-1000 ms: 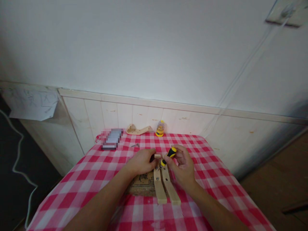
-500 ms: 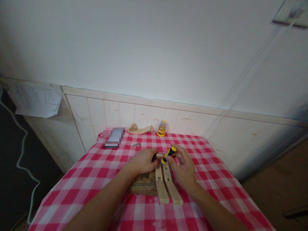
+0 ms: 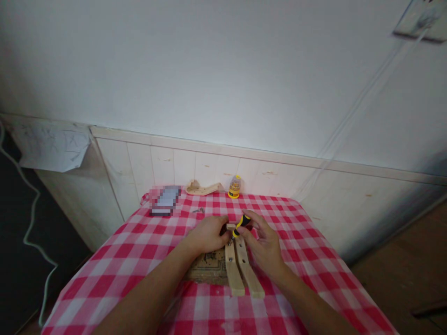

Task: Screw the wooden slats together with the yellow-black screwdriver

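Two curved pale wooden pieces with holes lie side by side, the left piece [image 3: 234,277] and the right piece [image 3: 252,277]. A bolt head shows in a hole of the left one. My right hand [image 3: 263,242] grips a yellow-and-black screwdriver [image 3: 241,225], tilted, its tip at the far part of the left piece. My left hand [image 3: 209,232] is closed around the far end of the wooden pieces, next to a dark part that I cannot make out. Partly beneath the wood and my left hand lies a brown printed cardboard box [image 3: 207,267].
On the red-and-white checked tablecloth [image 3: 139,260] stand a yellow-capped screwdriver-bit holder [image 3: 234,187] and another wooden piece [image 3: 202,189] by the wall. A blurred phone-like object [image 3: 165,201] and small metal screws [image 3: 199,210] lie at the back left.
The screwdriver and my right hand have shifted slightly left, and the handle stands a little steeper. My left hand and the wooden pieces stay about where they were.
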Demonstrator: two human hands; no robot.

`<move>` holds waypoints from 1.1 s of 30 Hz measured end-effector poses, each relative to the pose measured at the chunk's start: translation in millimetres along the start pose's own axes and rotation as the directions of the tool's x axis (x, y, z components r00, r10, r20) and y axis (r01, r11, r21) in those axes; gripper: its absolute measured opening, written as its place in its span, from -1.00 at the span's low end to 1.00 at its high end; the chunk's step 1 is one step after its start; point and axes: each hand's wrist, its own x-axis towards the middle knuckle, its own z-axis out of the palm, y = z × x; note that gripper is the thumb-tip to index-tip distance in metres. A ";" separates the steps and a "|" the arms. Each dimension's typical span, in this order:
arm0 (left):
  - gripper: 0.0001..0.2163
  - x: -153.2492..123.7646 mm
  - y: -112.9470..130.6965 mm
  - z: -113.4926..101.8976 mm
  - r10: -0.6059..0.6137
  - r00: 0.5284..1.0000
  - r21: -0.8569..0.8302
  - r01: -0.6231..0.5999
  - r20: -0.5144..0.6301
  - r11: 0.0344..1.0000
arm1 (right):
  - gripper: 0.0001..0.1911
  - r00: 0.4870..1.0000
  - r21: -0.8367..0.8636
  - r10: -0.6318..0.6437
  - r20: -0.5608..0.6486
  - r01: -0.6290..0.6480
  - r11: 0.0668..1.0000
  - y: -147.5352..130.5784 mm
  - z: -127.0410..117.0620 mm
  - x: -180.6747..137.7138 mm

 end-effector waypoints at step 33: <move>-0.83 -1.3 4.7 -5.6 -0.024 0.999 0.033 0.023 0.025 0.999 | -0.61 0.993 -0.042 -0.032 -0.111 0.027 0.999 4.4 3.3 -16.2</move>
